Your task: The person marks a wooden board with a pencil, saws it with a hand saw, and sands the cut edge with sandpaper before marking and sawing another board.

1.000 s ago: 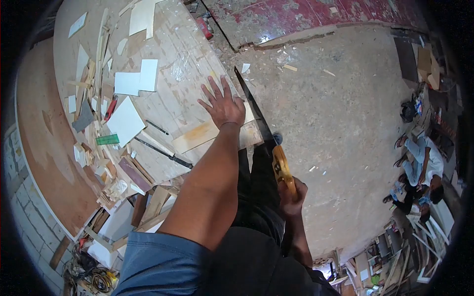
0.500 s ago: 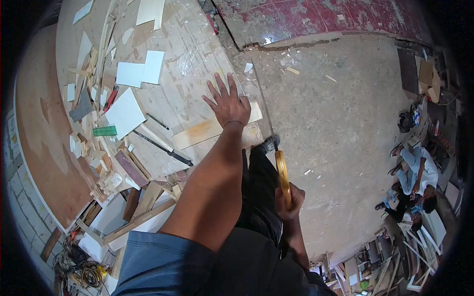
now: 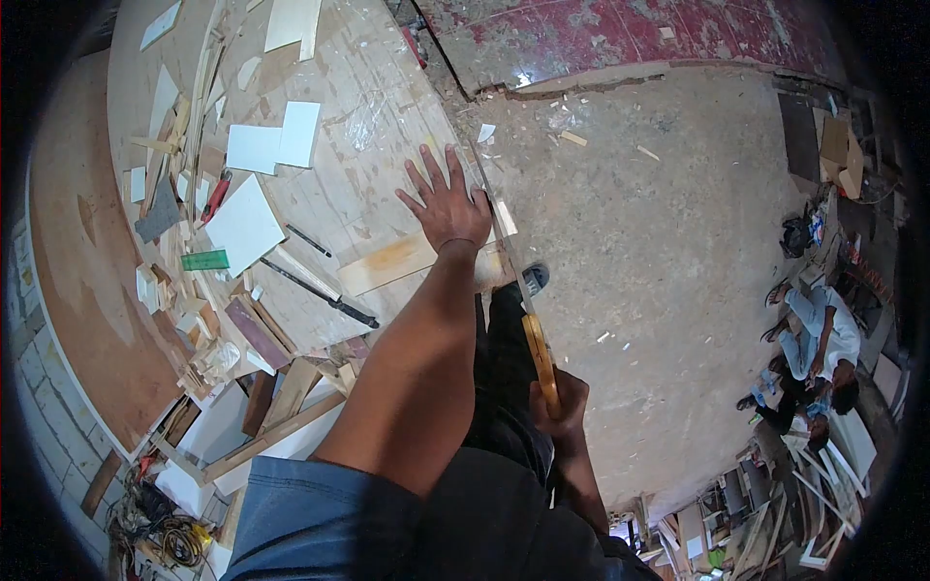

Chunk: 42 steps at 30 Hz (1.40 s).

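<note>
My left hand (image 3: pixel 453 208) lies flat with its fingers spread, pressing on the worktable (image 3: pixel 368 194) and across a pale wooden strip (image 3: pixel 389 266). The strip's right end sticks out past my wrist at the table edge. My right hand (image 3: pixel 562 402) is closed around the yellow handle of a handsaw (image 3: pixel 540 351). Its thin blade runs up along the table edge and crosses the strip close to its right end, just right of my left thumb. Whether the teeth have entered the wood cannot be made out.
On the table lie white board pieces (image 3: pixel 245 226), a red-handled tool (image 3: pixel 216 197), a green block (image 3: pixel 204 260) and a black bar (image 3: pixel 320 290). Wood offcuts (image 3: pixel 281 387) pile up at lower left. Two people (image 3: pixel 819 349) sit at the right, beyond the concrete floor (image 3: pixel 659 242).
My right hand and the saw have shifted left and slightly back toward me, so the blade now lies across the strip's end. My left hand stays in place.
</note>
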Each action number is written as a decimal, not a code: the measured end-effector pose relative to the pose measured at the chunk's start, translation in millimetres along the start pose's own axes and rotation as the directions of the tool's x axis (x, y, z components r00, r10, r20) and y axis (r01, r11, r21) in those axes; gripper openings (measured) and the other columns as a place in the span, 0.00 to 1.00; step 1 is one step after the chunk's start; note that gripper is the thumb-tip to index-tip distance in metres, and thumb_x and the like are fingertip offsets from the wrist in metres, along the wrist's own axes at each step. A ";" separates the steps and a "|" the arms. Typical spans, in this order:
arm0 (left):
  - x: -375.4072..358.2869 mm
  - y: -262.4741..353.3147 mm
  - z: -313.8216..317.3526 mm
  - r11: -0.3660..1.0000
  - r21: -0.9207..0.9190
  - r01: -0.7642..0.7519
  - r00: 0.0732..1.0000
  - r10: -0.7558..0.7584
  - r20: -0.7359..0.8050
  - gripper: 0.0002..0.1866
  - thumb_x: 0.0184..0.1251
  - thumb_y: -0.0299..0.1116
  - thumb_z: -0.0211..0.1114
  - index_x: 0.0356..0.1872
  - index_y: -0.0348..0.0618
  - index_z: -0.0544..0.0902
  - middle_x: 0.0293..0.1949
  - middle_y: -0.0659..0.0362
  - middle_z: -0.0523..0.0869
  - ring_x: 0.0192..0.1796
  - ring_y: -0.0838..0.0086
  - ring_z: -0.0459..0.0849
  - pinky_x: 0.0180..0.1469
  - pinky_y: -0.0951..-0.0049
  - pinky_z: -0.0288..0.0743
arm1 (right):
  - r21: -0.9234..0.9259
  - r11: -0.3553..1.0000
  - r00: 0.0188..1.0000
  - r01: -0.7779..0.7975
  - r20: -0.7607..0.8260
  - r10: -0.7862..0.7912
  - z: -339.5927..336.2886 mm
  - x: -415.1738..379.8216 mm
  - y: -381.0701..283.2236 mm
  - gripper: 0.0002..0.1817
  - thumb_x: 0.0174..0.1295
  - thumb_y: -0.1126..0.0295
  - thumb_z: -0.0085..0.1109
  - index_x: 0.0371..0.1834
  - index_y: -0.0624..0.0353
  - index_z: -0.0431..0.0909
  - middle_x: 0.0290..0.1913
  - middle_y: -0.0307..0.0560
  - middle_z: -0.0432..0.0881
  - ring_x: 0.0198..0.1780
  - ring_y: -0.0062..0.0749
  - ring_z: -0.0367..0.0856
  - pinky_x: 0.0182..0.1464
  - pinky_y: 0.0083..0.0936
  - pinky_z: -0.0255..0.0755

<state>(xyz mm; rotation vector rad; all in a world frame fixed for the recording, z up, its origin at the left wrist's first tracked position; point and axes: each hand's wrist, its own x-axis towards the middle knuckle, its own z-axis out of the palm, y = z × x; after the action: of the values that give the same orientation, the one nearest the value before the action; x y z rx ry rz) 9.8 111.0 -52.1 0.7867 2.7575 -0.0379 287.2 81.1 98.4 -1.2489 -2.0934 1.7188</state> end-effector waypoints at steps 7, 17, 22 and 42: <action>0.5 0.9 -0.7 1.000 0.016 0.004 1.000 -0.004 0.009 0.40 0.70 0.47 0.55 0.81 0.53 0.52 0.83 0.48 0.39 0.83 0.42 0.36 0.76 0.30 0.30 | 0.038 0.998 0.999 -0.048 0.010 0.048 -5.1 -7.4 -9.7 0.09 0.55 0.75 0.64 0.25 0.61 0.72 0.19 0.50 0.70 0.15 0.39 0.72 0.21 0.29 0.66; 1.7 1.4 2.2 1.000 0.024 0.003 1.000 -0.003 -0.021 0.42 0.67 0.47 0.56 0.81 0.54 0.54 0.83 0.49 0.40 0.83 0.43 0.36 0.76 0.30 0.30 | 0.094 0.989 0.993 -0.117 0.043 0.113 -15.6 -6.7 -17.7 0.11 0.55 0.75 0.64 0.21 0.60 0.70 0.17 0.47 0.70 0.15 0.31 0.69 0.20 0.27 0.62; -1.9 1.2 1.1 1.000 0.013 0.007 1.000 -0.007 0.003 0.41 0.68 0.46 0.56 0.81 0.53 0.52 0.83 0.48 0.41 0.83 0.43 0.37 0.76 0.30 0.32 | 0.138 0.984 0.990 -0.112 -0.067 0.122 -17.1 -12.3 -17.3 0.10 0.55 0.76 0.64 0.22 0.60 0.71 0.18 0.47 0.69 0.15 0.31 0.68 0.20 0.27 0.61; 0.7 2.0 4.1 0.997 0.072 -0.004 1.000 0.004 0.004 0.43 0.68 0.49 0.55 0.82 0.55 0.49 0.83 0.49 0.37 0.83 0.42 0.33 0.76 0.30 0.30 | 0.029 0.981 0.978 -0.191 0.090 0.188 -33.5 -6.3 -58.4 0.09 0.56 0.73 0.64 0.26 0.63 0.73 0.20 0.53 0.73 0.16 0.41 0.74 0.21 0.31 0.67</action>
<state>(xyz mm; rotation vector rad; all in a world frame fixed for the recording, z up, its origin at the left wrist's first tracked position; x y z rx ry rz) 11.3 112.6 -56.2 0.8095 2.7648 -0.1385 282.2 102.0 162.5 -1.4282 -2.0350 1.9145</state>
